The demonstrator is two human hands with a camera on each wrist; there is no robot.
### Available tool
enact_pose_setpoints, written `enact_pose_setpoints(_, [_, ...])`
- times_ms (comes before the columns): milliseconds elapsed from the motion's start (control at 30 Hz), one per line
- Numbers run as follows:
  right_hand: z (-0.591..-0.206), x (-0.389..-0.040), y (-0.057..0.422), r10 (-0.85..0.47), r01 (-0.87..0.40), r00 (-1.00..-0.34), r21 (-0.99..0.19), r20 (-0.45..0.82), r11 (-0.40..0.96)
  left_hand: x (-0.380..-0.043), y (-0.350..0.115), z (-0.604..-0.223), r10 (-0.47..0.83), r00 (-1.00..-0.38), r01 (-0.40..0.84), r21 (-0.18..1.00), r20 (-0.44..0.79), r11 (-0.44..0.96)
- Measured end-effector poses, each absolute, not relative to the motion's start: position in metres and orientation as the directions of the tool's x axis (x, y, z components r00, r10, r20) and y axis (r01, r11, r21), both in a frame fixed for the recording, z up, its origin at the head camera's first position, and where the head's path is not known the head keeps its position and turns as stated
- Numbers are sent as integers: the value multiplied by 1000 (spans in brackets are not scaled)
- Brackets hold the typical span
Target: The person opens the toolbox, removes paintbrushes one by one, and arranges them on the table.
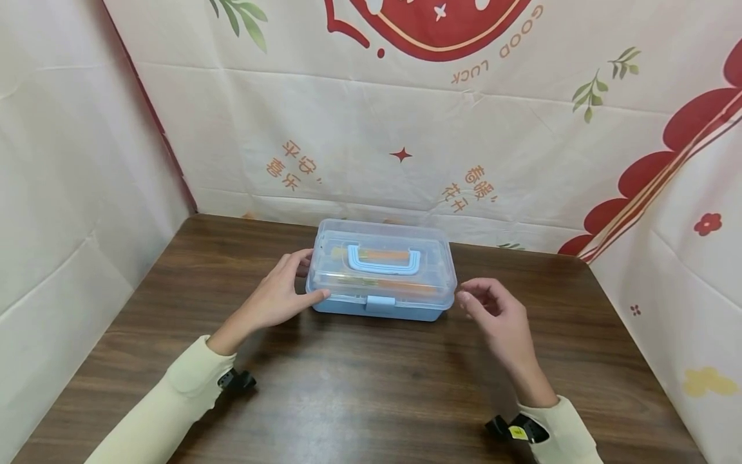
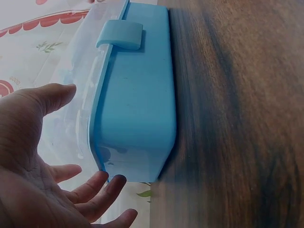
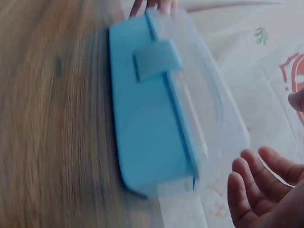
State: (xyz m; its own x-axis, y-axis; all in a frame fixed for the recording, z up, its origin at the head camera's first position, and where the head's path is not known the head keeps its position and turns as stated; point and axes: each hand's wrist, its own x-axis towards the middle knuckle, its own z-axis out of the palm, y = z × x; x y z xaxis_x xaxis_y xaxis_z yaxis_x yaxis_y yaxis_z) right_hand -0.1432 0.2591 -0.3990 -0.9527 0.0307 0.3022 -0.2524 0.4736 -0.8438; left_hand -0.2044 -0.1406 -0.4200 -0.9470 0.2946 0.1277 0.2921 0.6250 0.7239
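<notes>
A blue plastic storage box [image 1: 379, 310] with a clear lid [image 1: 382, 229] stands on the table. Its lid is down, the light blue carry handle [image 1: 384, 267] lies flat on top, and the front latch [image 2: 121, 34] sits over the lid's edge. Through the lid show slim things with orange-brown handles, like paintbrushes [image 1: 400, 285]. My left hand [image 1: 279, 290] is at the box's left end, thumb by the front corner and fingers spread along the side. Just off the right end, my right hand [image 1: 498, 316] has its fingers loosely bent, with nothing in them.
The box is near the back edge of a dark wood-grain table [image 1: 359, 386]. Behind it hangs a white printed cloth [image 1: 359, 129], and more cloth closes in the left and right sides. A black wrist camera [image 1: 518, 428] sits on the right cuff, another on the left.
</notes>
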Motion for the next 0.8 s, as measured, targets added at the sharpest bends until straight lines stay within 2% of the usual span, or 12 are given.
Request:
enact_pose_setpoints(133, [-400,-138,246,-81,-259,-965,-882,247,393,-204,-140,-421,289,-949,287,723,125,628])
enact_pose_setpoints(267, [-409,-140,227,-143,-176,-981,-906,130,386,-205,-139,-422,287,-951,282,720,119,634])
enact_pose_setpoints(433, [-422,-145,204,-151,-31,-988,-907,-36,419,-206,-135,-423,290,-950,281,721,115,634])
enact_pose_setpoints(800, [-436,-153,180,-83,97,-987,-917,-139,386,-207,-134,-421,282,-950,289,729,136,621])
